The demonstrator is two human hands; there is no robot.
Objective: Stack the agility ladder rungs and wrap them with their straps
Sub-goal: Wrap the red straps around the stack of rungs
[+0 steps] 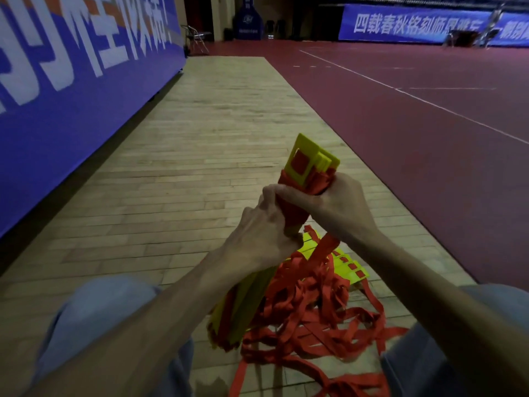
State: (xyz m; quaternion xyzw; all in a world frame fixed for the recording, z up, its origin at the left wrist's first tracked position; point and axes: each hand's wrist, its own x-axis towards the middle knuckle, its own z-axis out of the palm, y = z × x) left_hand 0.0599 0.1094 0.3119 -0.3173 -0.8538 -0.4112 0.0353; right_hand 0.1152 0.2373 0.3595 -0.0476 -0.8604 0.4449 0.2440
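Note:
I hold a stack of yellow ladder rungs (310, 159) tilted up and away from me, its far end poking above my hands. Red strap is wound around the stack's upper part (292, 209). My left hand (260, 233) grips the bundle from the left, below the wrapped part. My right hand (329, 202) closes over the wrapped part from the right. The stack's lower end (237, 308) shows under my left forearm. A loose tangle of red straps (312, 316) lies on the floor below, with more yellow rung ends (350, 267) fanned out beside it.
I am on a strip of wooden floor (200, 156) with my knees (94, 308) at either side. A blue banner wall (71, 67) runs along the left. Red court flooring (415, 116) with white lines lies to the right. A folding chair (197, 37) stands far back.

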